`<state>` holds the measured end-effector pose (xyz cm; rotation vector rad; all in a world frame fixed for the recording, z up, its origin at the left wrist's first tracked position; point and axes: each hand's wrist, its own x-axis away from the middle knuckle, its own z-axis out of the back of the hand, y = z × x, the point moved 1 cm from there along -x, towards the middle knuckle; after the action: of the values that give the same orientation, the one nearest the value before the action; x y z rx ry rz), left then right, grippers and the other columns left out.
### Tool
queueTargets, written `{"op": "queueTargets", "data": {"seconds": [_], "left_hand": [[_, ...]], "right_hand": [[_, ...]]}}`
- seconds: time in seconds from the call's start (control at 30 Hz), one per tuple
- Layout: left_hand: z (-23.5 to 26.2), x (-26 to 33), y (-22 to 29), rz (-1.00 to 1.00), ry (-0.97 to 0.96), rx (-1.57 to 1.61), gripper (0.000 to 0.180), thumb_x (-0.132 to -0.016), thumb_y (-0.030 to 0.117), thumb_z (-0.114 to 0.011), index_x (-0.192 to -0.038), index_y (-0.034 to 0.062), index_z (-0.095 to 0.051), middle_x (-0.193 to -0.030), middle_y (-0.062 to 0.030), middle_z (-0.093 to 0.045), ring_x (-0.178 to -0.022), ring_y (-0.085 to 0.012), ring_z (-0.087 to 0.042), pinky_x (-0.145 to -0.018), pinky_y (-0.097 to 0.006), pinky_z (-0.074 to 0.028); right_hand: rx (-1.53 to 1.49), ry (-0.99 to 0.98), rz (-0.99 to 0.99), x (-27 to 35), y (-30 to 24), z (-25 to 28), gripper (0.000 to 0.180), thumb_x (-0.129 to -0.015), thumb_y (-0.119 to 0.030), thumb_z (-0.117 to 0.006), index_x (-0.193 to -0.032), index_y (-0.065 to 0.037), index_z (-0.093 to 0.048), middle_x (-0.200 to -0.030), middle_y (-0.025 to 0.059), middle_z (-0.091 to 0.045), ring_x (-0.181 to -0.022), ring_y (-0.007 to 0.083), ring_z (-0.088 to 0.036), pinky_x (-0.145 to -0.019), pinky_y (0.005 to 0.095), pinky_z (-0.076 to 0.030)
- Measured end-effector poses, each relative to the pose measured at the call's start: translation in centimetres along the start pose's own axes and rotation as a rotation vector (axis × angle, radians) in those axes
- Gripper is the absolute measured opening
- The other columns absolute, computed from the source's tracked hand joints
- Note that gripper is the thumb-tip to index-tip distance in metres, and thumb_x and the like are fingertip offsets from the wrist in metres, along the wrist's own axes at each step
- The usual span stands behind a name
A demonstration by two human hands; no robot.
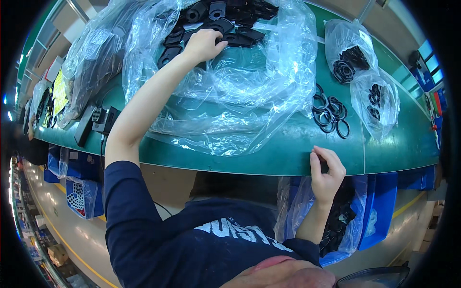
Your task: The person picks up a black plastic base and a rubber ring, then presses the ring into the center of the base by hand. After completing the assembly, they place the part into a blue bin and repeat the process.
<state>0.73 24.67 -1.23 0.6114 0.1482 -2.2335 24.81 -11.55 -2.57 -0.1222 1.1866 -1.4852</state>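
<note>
My left hand reaches far over the table into a large clear plastic bag. Its fingers are curled down at the near side of a pile of flat black parts with round holes, with a dark part between thumb and fingers. Close to the table's front edge, my right hand is raised with thumb and fingers bent together. Whatever it may hold is too small or hidden to make out. Beyond that hand lies a loose group of black rings on the green tabletop.
Two clear bags of black rings rest at the right. Bulky clear bags and a small black device with a cable stand at the left. Below the front edge, a blue bin and a bag of black parts sit.
</note>
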Motion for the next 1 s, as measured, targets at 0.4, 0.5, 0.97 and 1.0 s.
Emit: {"op": "queueTargets", "data": {"seconds": [0.4,0.5,0.97,1.0], "left_hand": [[-2.3,-3.2,2.5,-0.023,-0.024,-0.089,0.044,-0.077,0.044,-0.064,-0.103,0.0083,-0.065,-0.092,-0.0112,-0.064,-0.092,-0.0285,-0.060,-0.079,-0.039,-0.047],[-1.3,-2.3,1.5,-0.297,0.031,-0.149,0.030,-0.080,0.034,-0.061,-0.093,0.0070,-0.065,-0.086,-0.0082,-0.064,-0.081,-0.0263,-0.062,-0.070,-0.037,-0.049],[5.2,2.6,4.9,-0.151,0.201,0.137,0.023,-0.071,-0.009,-0.052,-0.089,0.0033,-0.061,-0.090,-0.0106,-0.059,-0.084,-0.0291,-0.060,-0.073,-0.035,-0.048],[5.0,2.6,4.3,-0.224,0.252,0.139,0.025,-0.071,-0.011,-0.052,-0.089,0.0035,-0.062,-0.096,-0.0108,-0.060,-0.088,-0.0284,-0.060,-0.075,-0.034,-0.048]], "right_hand": [[0.036,0.002,0.021,-0.1,-0.2,0.3,0.013,-0.070,0.003,-0.066,-0.083,0.002,-0.066,-0.079,0.0129,-0.066,-0.072,0.0247,-0.062,-0.067,0.0299,-0.048],[0.032,-0.006,0.064,-0.4,-0.5,0.3,0.014,-0.069,0.002,-0.068,-0.082,0.001,-0.066,-0.079,0.0128,-0.066,-0.072,0.0253,-0.062,-0.066,0.0304,-0.048],[-0.151,0.001,-0.179,-5.4,3.9,5.8,0.012,-0.080,-0.008,-0.065,-0.086,0.001,-0.067,-0.078,0.0059,-0.066,-0.071,0.0100,-0.059,-0.064,0.0235,-0.047],[-0.125,0.092,-0.174,-7.0,5.3,6.7,0.014,-0.080,-0.010,-0.064,-0.088,0.001,-0.068,-0.079,0.0049,-0.067,-0.071,0.0085,-0.058,-0.064,0.0229,-0.047]]}}
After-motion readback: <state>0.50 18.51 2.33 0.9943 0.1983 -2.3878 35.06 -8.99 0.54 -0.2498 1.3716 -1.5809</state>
